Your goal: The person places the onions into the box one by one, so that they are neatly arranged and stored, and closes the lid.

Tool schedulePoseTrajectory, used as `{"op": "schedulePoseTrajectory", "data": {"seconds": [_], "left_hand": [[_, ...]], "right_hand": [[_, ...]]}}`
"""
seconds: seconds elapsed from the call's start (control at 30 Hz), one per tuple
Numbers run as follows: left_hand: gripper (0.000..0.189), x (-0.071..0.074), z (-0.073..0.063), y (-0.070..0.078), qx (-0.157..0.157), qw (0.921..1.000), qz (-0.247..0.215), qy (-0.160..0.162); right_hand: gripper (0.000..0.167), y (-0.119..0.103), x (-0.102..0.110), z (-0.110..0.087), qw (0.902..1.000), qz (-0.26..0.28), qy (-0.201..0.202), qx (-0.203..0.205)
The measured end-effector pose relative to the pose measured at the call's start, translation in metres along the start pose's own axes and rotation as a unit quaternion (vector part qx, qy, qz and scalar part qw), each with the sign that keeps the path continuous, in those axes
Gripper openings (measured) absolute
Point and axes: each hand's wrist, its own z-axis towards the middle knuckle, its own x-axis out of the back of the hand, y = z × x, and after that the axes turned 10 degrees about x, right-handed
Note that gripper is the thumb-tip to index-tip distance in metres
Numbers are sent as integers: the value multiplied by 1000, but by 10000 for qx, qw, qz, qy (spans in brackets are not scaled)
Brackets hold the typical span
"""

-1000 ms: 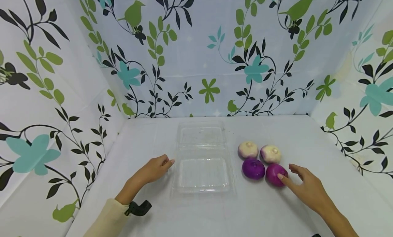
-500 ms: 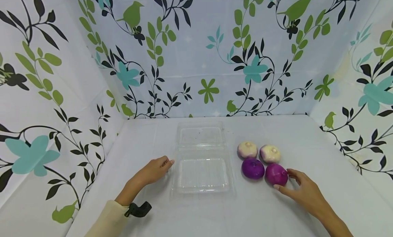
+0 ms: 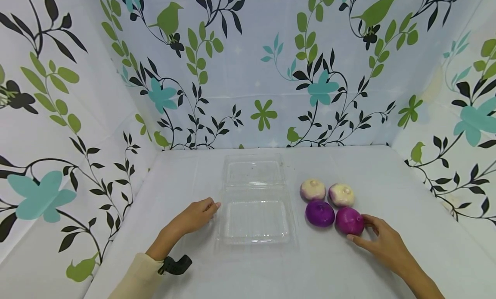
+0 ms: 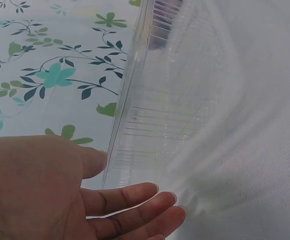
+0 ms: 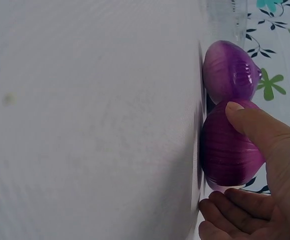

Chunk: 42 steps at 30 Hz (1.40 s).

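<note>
On the right of the white table my right hand holds a magenta onion, with the thumb on its near side and a finger at its right side. The right wrist view shows the thumb on the onion's skin; the other fingers are bent below it. Touching that onion is a darker purple onion. My left hand rests at the left edge of an opened clear plastic clamshell container. Its fingers are loosely bent, and the thumb lies at the container's rim in the left wrist view.
Behind the onions sit two white-and-purple bulbs, a left one and a right one. The container's lid lies flat toward the back. Patterned cloth walls stand behind and at both sides of the white-covered table.
My right hand has shifted slightly; its thumb has moved from the top of the magenta onion to its near side, and the fingers have come against its right side. The left hand stays put.
</note>
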Motion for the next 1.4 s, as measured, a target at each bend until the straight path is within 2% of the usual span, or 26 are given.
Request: {"op": "schedulePoseTrajectory", "data": {"seconds": [0.33, 0.9, 1.1, 1.4], "left_hand": [[36, -1, -1, 1, -48, 10000, 40, 17], [35, -2, 0, 0, -45, 9999, 81, 42], [34, -2, 0, 0, -36, 10000, 36, 16], [35, -3, 2, -2, -54, 10000, -31, -10]], "right_hand": [[98, -2, -1, 1, 9998, 176, 43, -12], [90, -1, -2, -2, 9995, -6, 290, 157], [91, -7, 4, -2, 9996, -96, 239, 154], [86, -25, 16, 2, 9982, -121, 389, 440]]}}
